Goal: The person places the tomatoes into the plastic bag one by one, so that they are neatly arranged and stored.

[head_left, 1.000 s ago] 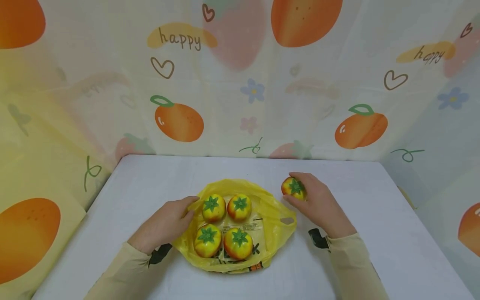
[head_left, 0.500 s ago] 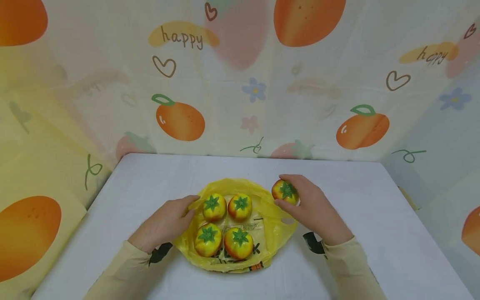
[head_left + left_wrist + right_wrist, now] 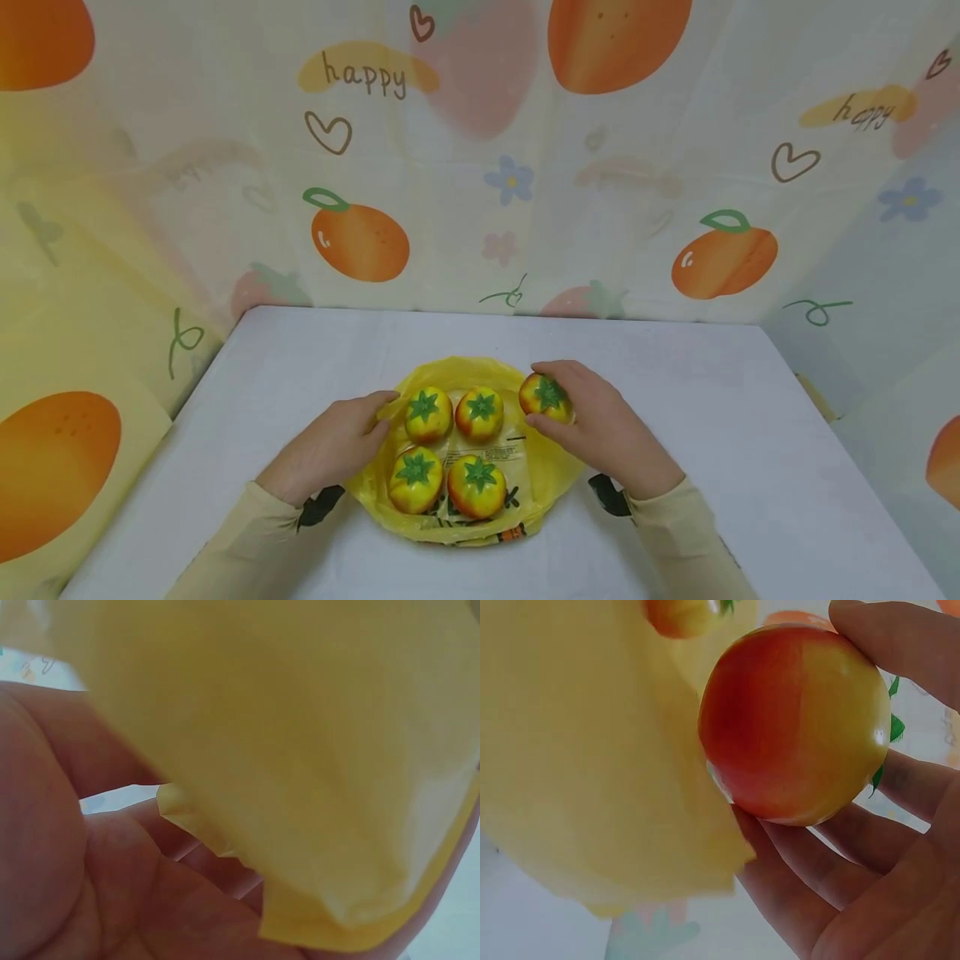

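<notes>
Toy tomato now leftward over yellow bag, calyx up.

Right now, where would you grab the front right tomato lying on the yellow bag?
Probably from straight above, fingers spread around the round sides of the front right tomato, below its green calyx, which faces up. Its left flank nearly touches the front left tomato, so pinch front to back. The yellow bag beneath is loose film.

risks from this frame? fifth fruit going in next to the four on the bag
1. The fruit in the right hand is round and glossy; set down, it may roll off the flat yellow bag.
2. The left hand only pinches the bag's edge; the thin plastic could slip.
3. The four fruits sit close together; a nudge could scatter them.
</notes>
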`<action>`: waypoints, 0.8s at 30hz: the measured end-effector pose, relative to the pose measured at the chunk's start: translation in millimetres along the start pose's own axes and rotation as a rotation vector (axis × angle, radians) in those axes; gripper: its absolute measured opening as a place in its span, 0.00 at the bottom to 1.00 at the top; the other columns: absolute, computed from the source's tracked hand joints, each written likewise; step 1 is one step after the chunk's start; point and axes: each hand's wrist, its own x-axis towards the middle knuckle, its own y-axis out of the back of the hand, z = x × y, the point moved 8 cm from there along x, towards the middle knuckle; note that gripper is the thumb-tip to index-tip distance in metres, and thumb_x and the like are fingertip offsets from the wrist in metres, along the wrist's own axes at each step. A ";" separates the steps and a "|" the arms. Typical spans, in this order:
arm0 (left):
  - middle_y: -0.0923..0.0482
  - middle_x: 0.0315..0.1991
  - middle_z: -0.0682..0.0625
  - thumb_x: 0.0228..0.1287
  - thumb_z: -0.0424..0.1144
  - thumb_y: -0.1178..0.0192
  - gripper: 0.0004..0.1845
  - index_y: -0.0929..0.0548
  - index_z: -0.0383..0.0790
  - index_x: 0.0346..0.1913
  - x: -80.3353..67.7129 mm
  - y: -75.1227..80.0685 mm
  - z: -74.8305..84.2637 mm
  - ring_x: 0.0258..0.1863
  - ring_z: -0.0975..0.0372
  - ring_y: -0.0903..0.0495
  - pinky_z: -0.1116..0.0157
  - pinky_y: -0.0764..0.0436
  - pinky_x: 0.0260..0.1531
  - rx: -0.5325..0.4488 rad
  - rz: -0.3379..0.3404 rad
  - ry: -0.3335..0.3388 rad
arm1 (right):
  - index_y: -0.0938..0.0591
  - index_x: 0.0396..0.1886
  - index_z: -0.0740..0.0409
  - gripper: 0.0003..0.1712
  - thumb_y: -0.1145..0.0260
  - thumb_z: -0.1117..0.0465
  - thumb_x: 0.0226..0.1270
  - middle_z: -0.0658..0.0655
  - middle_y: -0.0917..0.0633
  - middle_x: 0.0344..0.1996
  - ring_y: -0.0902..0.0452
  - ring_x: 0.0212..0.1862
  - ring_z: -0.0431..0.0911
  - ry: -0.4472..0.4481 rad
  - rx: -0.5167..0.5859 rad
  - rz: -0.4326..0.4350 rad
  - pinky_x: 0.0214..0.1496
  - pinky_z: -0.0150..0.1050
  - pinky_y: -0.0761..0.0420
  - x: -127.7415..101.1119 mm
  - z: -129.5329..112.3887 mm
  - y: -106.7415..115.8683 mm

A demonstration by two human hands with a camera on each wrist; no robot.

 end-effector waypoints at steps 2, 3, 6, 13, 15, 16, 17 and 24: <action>0.19 0.70 0.36 0.83 0.38 0.46 0.25 0.25 0.33 0.76 -0.5 -0.4 -0.7 0.72 0.41 0.20 0.38 0.22 0.72 -0.002 -0.003 0.004 | 0.23 0.75 0.50 0.39 0.22 0.44 0.69 0.53 0.19 0.70 0.20 0.65 0.50 -0.001 0.001 -0.017 0.71 0.54 0.16 0.7 -2.6 -4.0; 0.19 0.71 0.36 0.83 0.38 0.46 0.25 0.25 0.33 0.76 -0.7 -0.4 -0.8 0.72 0.41 0.20 0.38 0.22 0.72 -0.003 -0.003 0.004 | 0.23 0.75 0.50 0.39 0.22 0.44 0.69 0.52 0.19 0.70 0.20 0.65 0.50 0.002 0.002 -0.024 0.72 0.53 0.16 1.0 -3.9 -6.0; 0.19 0.70 0.36 0.83 0.37 0.46 0.25 0.25 0.33 0.76 -1.0 -0.2 -0.6 0.72 0.40 0.20 0.38 0.22 0.72 -0.004 -0.001 0.001 | 0.23 0.75 0.50 0.39 0.21 0.45 0.69 0.52 0.18 0.69 0.20 0.66 0.49 0.015 0.009 -0.037 0.72 0.53 0.16 0.9 -7.7 -10.6; 0.18 0.70 0.35 0.83 0.37 0.46 0.24 0.25 0.33 0.76 -0.9 0.7 0.0 0.71 0.40 0.20 0.38 0.22 0.72 -0.001 0.008 -0.009 | 0.23 0.74 0.49 0.38 0.22 0.45 0.70 0.51 0.18 0.68 0.19 0.63 0.47 0.021 0.032 -0.077 0.70 0.51 0.15 1.1 -11.4 -22.6; 0.19 0.70 0.36 0.83 0.37 0.46 0.25 0.25 0.33 0.76 -0.7 0.6 0.1 0.72 0.40 0.20 0.38 0.22 0.72 -0.001 0.006 -0.008 | 0.23 0.74 0.49 0.37 0.22 0.46 0.70 0.52 0.18 0.68 0.19 0.63 0.47 0.018 0.032 -0.084 0.70 0.52 0.15 1.0 -12.3 -25.0; 0.19 0.70 0.36 0.83 0.37 0.46 0.25 0.25 0.33 0.76 -0.6 0.5 0.0 0.72 0.40 0.20 0.38 0.22 0.72 -0.001 0.005 -0.006 | 0.22 0.74 0.49 0.37 0.21 0.46 0.70 0.52 0.18 0.68 0.19 0.63 0.47 0.018 0.030 -0.085 0.70 0.51 0.15 0.8 -12.9 -26.0; 0.19 0.70 0.36 0.83 0.37 0.46 0.25 0.25 0.33 0.76 -0.4 0.3 0.0 0.72 0.40 0.21 0.38 0.22 0.73 -0.001 0.003 -0.004 | 0.22 0.74 0.49 0.37 0.21 0.46 0.70 0.52 0.18 0.68 0.19 0.62 0.47 0.018 0.027 -0.085 0.70 0.51 0.15 0.6 -13.5 -27.1; 0.19 0.70 0.36 0.83 0.38 0.46 0.25 0.25 0.33 0.76 0.7 -0.5 -0.5 0.72 0.40 0.21 0.38 0.22 0.73 0.000 0.002 -0.003 | 0.22 0.73 0.49 0.36 0.21 0.47 0.69 0.52 0.17 0.68 0.19 0.64 0.47 0.020 0.040 -0.111 0.72 0.52 0.16 -0.2 -19.8 -36.2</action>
